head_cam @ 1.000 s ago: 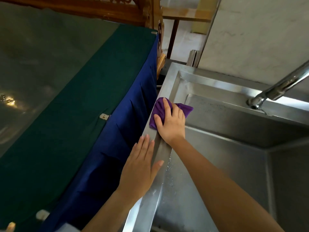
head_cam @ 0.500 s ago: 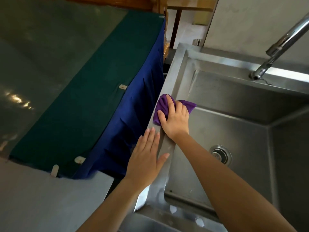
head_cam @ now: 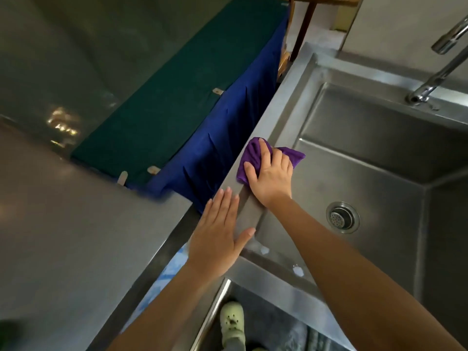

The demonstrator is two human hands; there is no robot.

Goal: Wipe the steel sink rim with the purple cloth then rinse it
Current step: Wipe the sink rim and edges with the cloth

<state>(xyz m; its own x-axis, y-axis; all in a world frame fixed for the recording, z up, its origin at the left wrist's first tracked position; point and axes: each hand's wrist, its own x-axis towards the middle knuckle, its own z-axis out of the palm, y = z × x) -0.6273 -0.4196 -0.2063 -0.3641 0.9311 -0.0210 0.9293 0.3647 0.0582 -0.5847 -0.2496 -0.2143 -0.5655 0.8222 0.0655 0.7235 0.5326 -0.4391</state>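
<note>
Cloth (head_cam: 249, 158), pressed on the rim (head_cam: 283, 102) under the right hand's (head_cam: 272, 176) spread fingers, one o'clock from the flat, empty left hand (head_cam: 217, 231), could slide toward three o'clock into the basin (head_cam: 354, 173), its corner overhanging.

My feed is dim with a greenish cast. Soft daylight comes from the upper right, brightening the wall (head_cam: 405, 24) and the far steel sink rim (head_cam: 314, 59). Glare spots the glossy tabletop (head_cam: 63, 125). The blue cloth (head_cam: 228, 138) smears at its lower corner. Straight edges bow near the borders.
</note>
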